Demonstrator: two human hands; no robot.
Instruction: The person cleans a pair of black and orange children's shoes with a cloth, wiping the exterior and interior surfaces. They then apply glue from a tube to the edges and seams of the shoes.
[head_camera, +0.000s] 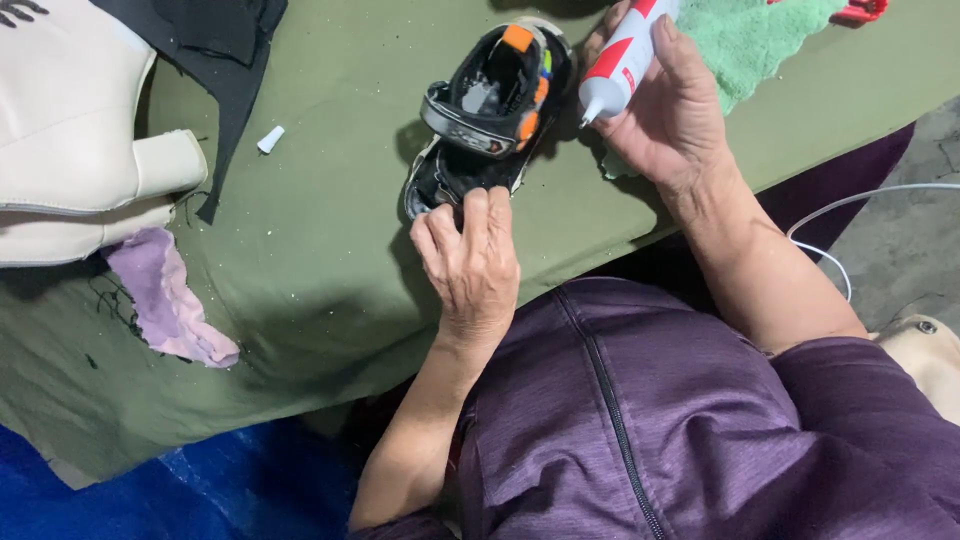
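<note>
Head view: where the olive-green cloth covers the worktop (320, 260), a small black sandal (490, 110) with orange and grey straps lies near the person's body.
Left hand (470, 265): fingertips pressed on the sandal's near end, fingers bent, pinning it down.
Right hand (665, 110): closed around a white and red tube (620, 60), nozzle pointing down, just beside the sandal's right edge.
Small white cap (270, 139): lies on the cloth, left of the sandal, well apart from it.
Green towel (760, 40): behind the right hand.
Cream padded piece (70, 130): far left, with black fabric (215, 60) beside it.
Lilac rag (165, 300): below the cream piece.
</note>
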